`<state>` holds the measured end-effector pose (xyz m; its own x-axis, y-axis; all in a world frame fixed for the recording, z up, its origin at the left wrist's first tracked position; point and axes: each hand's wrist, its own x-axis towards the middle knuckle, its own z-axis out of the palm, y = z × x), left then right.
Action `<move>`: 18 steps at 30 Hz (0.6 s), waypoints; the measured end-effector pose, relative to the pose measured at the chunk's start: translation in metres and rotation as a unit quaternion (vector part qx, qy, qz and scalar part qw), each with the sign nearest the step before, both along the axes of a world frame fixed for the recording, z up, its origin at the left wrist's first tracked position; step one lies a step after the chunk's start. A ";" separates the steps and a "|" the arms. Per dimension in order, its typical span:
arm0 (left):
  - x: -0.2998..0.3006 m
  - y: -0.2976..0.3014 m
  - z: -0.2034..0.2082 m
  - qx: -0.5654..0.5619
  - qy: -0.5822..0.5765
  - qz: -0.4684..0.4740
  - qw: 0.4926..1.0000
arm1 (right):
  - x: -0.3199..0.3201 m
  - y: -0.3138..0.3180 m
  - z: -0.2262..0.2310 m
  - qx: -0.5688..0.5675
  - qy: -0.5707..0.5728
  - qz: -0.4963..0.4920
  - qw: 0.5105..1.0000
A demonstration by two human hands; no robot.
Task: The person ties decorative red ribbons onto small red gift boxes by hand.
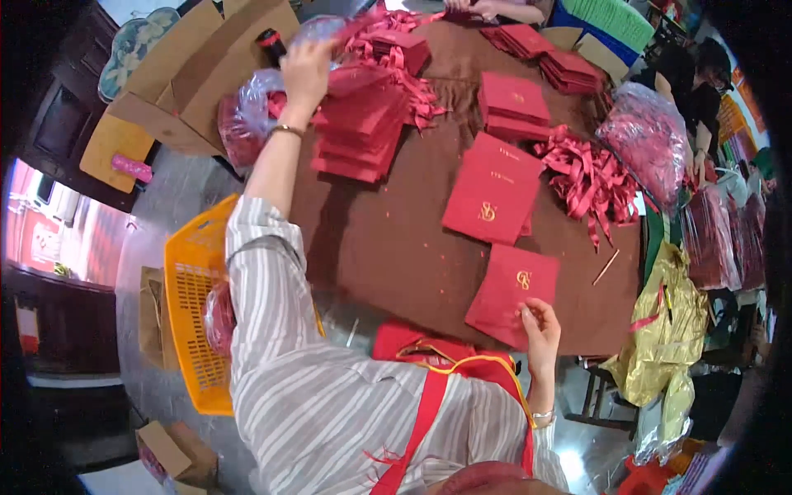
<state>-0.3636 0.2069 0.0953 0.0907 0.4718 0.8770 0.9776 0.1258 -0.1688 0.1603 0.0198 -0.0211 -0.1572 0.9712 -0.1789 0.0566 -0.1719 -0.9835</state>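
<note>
Surface (pixel 384 256), large, covered in brown cloth; creases are shown toward its far side, on which flat pieces could be snagged.
Stack of red bags (pixel 355 136), left: unevenly piled, bordered by loose ribbons; could be toppled if a ribbon is tugged sideways.
Emblemed red stack (pixel 495 186), centre: laid askew; could be fanned out if brushed by a sleeve.
Heap of red ribbons (pixel 587 175), right: tangled; several could be dragged when one is pulled.
Flat red panel (pixel 505 285), gold-emblemed, apparently a folded bag: placed at the surface's near edge; could be tipped off or creased if its corner is pressed.
Left hand (pixel 305 74): raised beside the left stack; blurred, so its grip cannot be told.
Right hand (pixel 540 326): fingertips are curled close together at the panel's lower right corner; whether it is pinched cannot be told.
Thin stick (pixel 605 267), right: could be swept beneath a panel.
</note>
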 end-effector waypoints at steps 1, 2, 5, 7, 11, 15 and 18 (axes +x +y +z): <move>-0.007 0.003 -0.020 -0.085 -0.039 0.004 0.996 | -0.009 0.002 0.011 -0.029 0.004 -0.001 1.000; -0.014 0.006 -0.042 -0.130 -0.032 -0.022 0.991 | -0.013 0.005 0.012 -0.022 0.006 -0.004 1.000; -0.005 0.002 -0.069 -0.295 -0.130 -0.056 0.945 | -0.022 0.009 0.013 -0.032 -0.011 -0.026 0.999; -0.018 0.010 -0.064 -0.341 -0.174 -0.064 0.922 | -0.027 0.011 0.014 -0.024 -0.025 -0.013 0.999; -0.062 0.039 -0.076 -0.368 -0.447 -0.079 0.811 | -0.037 0.018 0.016 -0.054 -0.045 -0.017 0.997; -0.076 0.043 -0.086 -0.344 -0.526 -0.116 0.769 | -0.047 0.012 0.016 -0.035 -0.041 -0.029 0.998; -0.085 0.046 -0.087 -0.380 -0.548 -0.191 0.720 | -0.050 0.011 0.012 -0.009 -0.059 -0.010 0.998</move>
<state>-0.4486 0.2529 0.0088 -0.2094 0.9776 0.0225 0.5146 0.0906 0.8526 0.1106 0.0309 -0.0090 -0.1147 0.9703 -0.2130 0.1688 -0.1922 -0.9667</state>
